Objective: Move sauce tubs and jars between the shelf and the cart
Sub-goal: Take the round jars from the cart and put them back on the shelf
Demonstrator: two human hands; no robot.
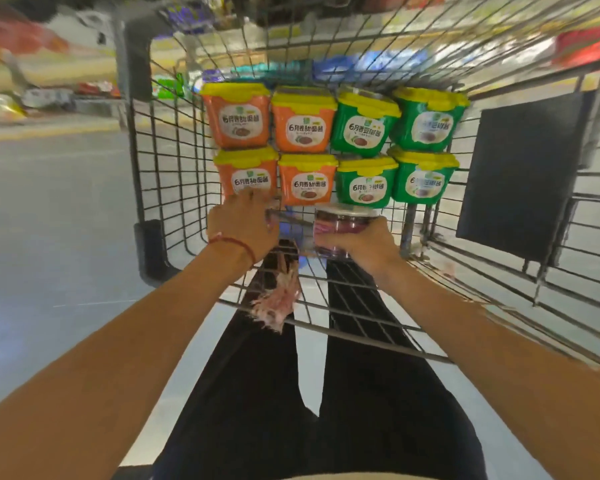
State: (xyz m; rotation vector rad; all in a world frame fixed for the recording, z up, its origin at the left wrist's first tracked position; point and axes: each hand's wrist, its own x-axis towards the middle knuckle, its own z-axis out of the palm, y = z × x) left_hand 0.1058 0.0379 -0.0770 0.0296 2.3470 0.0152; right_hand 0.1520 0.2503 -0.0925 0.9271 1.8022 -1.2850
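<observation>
A wire cart (160, 188) fills the view, seen from above. Eight sauce tubs with yellow lids sit in it in two rows of four, packed side by side. The four orange tubs (303, 124) take up the left half and the four green tubs (426, 119) the right half.

The left hand (241, 221) reaches into the cart with its back to the camera. Its fingers lie against the lower front of the near-left orange tub (246, 174), just under the label. The picture is blurred there, so I cannot tell whether the fingers are closed around that tub or only touching it. A red string bracelet (232, 242) circles the left wrist.

The right hand (361, 244) is clamped around a jar (340, 220) with dark red contents and a pale lid, fingers wrapped round its side. The jar is held upright just in front of the near row, below the gap between the second orange tub and the first green one. It is close to the left hand but not touching it.

A dark flat panel (520, 174) hangs on the cart's right wall. A frayed pinkish scrap (278, 296) clings to the near wire edge. Below are the person's black trousers (257, 393) and a pale floor (49, 237).
</observation>
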